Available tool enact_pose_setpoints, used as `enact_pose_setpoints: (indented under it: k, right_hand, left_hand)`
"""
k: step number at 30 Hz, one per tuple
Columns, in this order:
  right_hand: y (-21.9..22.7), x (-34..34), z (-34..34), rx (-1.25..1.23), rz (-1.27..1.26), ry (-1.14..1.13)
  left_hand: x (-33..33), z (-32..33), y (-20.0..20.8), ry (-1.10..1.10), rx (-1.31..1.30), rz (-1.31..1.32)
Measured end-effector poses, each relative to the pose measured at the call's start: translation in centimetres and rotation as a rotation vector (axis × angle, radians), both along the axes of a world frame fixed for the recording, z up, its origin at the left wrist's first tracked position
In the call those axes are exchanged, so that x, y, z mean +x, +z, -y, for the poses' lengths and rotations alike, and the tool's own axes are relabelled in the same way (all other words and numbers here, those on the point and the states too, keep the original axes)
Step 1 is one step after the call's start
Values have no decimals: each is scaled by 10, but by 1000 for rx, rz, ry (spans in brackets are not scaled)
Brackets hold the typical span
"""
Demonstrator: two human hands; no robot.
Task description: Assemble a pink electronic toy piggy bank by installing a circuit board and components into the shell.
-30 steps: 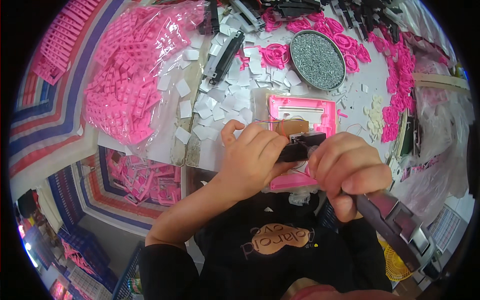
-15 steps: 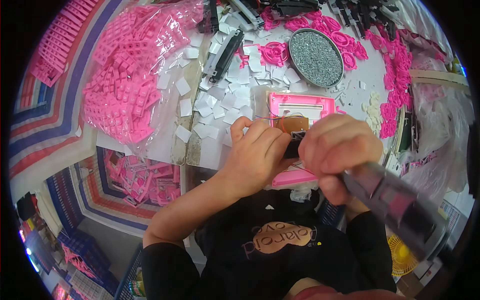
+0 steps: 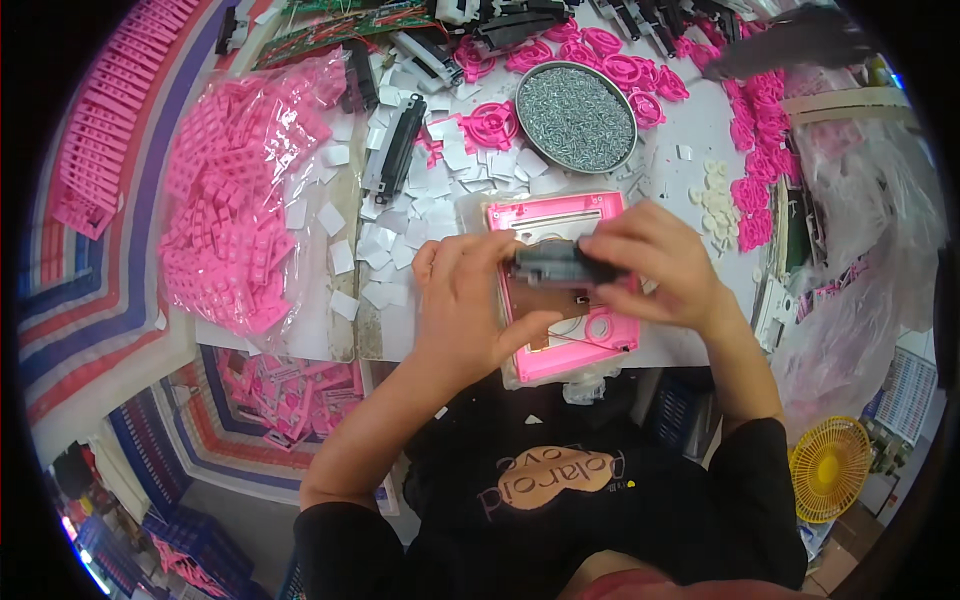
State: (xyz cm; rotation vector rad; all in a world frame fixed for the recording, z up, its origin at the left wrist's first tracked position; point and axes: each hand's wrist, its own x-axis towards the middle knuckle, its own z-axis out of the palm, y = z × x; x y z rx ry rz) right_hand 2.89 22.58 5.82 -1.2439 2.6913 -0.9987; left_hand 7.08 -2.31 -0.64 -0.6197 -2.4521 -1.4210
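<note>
In front of me a pink plastic case lies on the table, with a brown circuit board and wires in it. A black oblong part, blurred by motion, is tilted above the case. My right hand grips its right end between thumb and fingers. At the case's left edge is my left hand, thumb spread away from the fingers. Its index fingertip is by the part's left end; whether they touch I cannot tell. A dark handheld power tool hangs blurred at the upper right.
A round dish of small metal screws stands beyond the case. White paper squares and another black part lie left of it. A clear bag of pink keypads is farther left. Pink rings and cream pieces lie right.
My right hand has let go of the dark power tool, which has swung up to the upper right, and has taken hold of the black part. My left hand's fingers have spread.
</note>
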Motion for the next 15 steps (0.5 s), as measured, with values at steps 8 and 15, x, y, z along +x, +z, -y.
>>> enact_pose_setpoints:
  k: [8, 15]
  right_hand:
    - [37, -54, 20, 276, 762, -271]
    - [21, -45, 19, 264, -69, -234]
  left_hand:
    - [8, -2, -2, -28, -64, 72]
    - [10, -12, 5, 64, -305, -20]
